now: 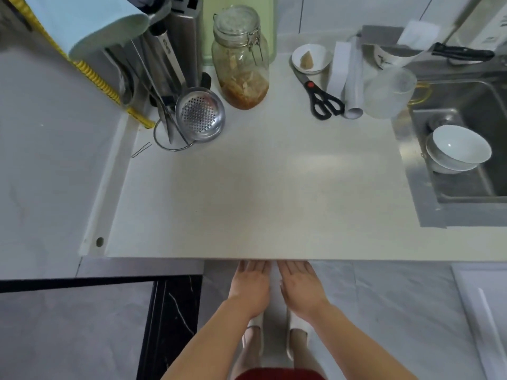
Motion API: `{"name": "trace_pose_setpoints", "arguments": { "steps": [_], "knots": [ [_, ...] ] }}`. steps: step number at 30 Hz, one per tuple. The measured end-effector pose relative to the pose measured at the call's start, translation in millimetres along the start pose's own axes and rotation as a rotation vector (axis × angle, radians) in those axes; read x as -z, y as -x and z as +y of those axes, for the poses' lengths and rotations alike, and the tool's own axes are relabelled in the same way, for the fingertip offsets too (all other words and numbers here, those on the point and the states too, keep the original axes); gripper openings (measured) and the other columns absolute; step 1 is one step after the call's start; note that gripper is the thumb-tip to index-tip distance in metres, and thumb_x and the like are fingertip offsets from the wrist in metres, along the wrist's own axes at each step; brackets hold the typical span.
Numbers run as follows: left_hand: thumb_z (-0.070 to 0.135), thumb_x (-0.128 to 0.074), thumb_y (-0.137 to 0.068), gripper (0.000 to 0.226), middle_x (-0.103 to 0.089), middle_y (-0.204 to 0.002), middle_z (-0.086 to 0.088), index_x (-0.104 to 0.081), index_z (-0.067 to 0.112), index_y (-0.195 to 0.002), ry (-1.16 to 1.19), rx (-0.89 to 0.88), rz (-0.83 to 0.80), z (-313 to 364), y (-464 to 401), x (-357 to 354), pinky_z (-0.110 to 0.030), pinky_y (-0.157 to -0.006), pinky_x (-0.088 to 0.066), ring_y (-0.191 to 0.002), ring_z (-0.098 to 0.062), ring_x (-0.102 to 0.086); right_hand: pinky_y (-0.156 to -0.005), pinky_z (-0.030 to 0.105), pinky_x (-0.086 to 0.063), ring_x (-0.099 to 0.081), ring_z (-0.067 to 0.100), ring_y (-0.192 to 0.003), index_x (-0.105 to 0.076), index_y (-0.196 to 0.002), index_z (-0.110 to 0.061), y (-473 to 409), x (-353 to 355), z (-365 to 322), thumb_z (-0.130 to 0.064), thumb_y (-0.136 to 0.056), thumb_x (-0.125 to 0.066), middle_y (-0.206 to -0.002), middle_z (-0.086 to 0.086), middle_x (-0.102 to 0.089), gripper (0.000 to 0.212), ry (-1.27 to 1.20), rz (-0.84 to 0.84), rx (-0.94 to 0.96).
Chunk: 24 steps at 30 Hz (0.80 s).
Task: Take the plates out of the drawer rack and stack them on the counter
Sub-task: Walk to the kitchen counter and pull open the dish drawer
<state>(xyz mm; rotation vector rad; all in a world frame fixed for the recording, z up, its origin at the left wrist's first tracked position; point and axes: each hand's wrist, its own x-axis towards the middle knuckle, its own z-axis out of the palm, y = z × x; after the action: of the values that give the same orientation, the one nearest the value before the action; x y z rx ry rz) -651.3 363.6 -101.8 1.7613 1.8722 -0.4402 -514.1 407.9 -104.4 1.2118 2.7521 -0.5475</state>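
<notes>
Both hands reach under the counter edge; no plates or drawer rack in view

The left hand [251,287] and right hand [300,289] are flat, fingers spread, empty, fingertips hidden beneath the smooth pale matte counter [260,193]. Likely risks: glazed plates slipping from bare fingers, or a rim striking the hard edge on the way up. The perforated steel strainer [199,114] and black-handled scissors [322,98] crowd the back, narrowing stacking space

No legible text anywhere. A knife handle [166,48] in the utensil holder [186,42] carries small printing, too blurred to read; mug [395,54] marking likewise unreadable.
</notes>
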Motion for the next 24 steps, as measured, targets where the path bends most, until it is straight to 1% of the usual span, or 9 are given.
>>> {"name": "trace_pose_setpoints", "arguments": {
  "steps": [3, 5, 10, 13, 16, 20, 22, 24],
  "knots": [
    [0.027, -0.041, -0.097, 0.065, -0.021, -0.157, -0.009, -0.012, 0.009, -0.152, -0.001, 0.012, 0.026, -2.7, 0.3, -1.5, -0.042, -0.121, -0.005, -0.145, -0.025, -0.017, -0.080, 0.034, -0.059, -0.073, 0.017, -0.091, -0.074, -0.104, -0.009, -1.2, -4.3, -1.5, -0.019, -0.036, -0.085, -0.100, 0.000, -0.076, 0.069, 0.013, 0.080, 0.004],
    [0.026, -0.040, -0.097, 0.064, -0.022, -0.156, -0.010, -0.013, 0.008, -0.151, -0.010, 0.029, 0.034, -4.1, 0.3, -4.1, -0.042, -0.121, -0.007, -0.145, -0.026, -0.017, -0.080, 0.032, -0.059, -0.073, 0.016, -0.089, -0.074, -0.104, -0.011, -4.1, -3.8, -5.3, -0.016, -0.034, -0.083, -0.098, -0.001, -0.076, 0.070, 0.034, 0.102, 0.028],
    [0.019, -0.042, -0.093, 0.068, -0.020, -0.156, -0.012, -0.011, 0.006, -0.151, -0.015, 0.046, 0.065, -11.7, -0.5, -9.6, -0.041, -0.120, -0.007, -0.144, -0.027, -0.016, -0.073, 0.025, -0.059, -0.073, 0.014, -0.080, -0.076, -0.094, -0.014, -11.2, -4.6, -22.3, -0.015, -0.030, -0.085, -0.090, -0.006, -0.076, 0.065, 0.004, 0.089, -0.041],
    [0.019, -0.042, -0.092, 0.067, -0.020, -0.156, -0.011, -0.012, 0.006, -0.151, -0.008, 0.034, 0.076, -12.1, -1.1, -11.5, -0.040, -0.120, -0.009, -0.144, -0.027, -0.016, -0.072, 0.027, -0.059, -0.073, 0.015, -0.078, -0.075, -0.093, -0.015, -11.0, -7.2, -27.3, -0.014, -0.031, -0.084, -0.088, -0.005, -0.076, 0.062, -0.002, 0.112, -0.084],
    [0.023, -0.042, -0.093, 0.066, -0.021, -0.156, -0.011, -0.014, 0.007, -0.151, 0.002, 0.024, 0.111, -12.0, -1.4, -12.7, -0.040, -0.120, -0.011, -0.144, -0.027, -0.016, -0.072, 0.028, -0.059, -0.073, 0.016, -0.078, -0.074, -0.095, -0.015, -10.8, -7.4, -30.1, -0.011, -0.031, -0.083, -0.090, -0.003, -0.076, 0.065, -0.019, 0.123, -0.120],
    [0.022, -0.041, -0.092, 0.063, -0.023, -0.155, -0.009, -0.018, 0.009, -0.150, 0.066, 0.007, 0.166, -12.7, 2.0, -12.3, -0.037, -0.119, -0.015, -0.144, -0.026, -0.018, -0.074, 0.029, -0.058, -0.073, 0.017, -0.082, -0.073, -0.099, -0.016, -9.3, -6.8, -31.0, -0.008, -0.035, -0.081, -0.095, -0.003, -0.075, 0.065, -0.017, 0.110, -0.136],
    [0.022, -0.041, -0.092, 0.064, -0.021, -0.156, -0.008, -0.018, 0.009, -0.150, 0.092, 0.016, 0.194, -11.6, 3.2, -12.7, -0.036, -0.119, -0.013, -0.145, -0.024, -0.015, -0.076, 0.030, -0.057, -0.072, 0.017, -0.087, -0.071, -0.103, -0.016, -7.8, -5.7, -30.0, -0.007, -0.039, -0.080, -0.099, -0.003, -0.075, 0.066, -0.005, 0.100, -0.138],
    [0.023, -0.040, -0.093, 0.065, -0.016, -0.159, -0.007, -0.015, 0.009, -0.151, 0.105, 0.026, 0.208, -9.5, 4.5, -14.4, -0.036, -0.121, -0.009, -0.147, -0.023, -0.010, -0.080, 0.032, -0.056, -0.071, 0.018, -0.092, -0.069, -0.111, -0.014, -5.3, -8.0, -28.8, -0.006, -0.046, -0.077, -0.105, -0.002, -0.073, 0.067, -0.009, 0.099, -0.141]
  ]
}}
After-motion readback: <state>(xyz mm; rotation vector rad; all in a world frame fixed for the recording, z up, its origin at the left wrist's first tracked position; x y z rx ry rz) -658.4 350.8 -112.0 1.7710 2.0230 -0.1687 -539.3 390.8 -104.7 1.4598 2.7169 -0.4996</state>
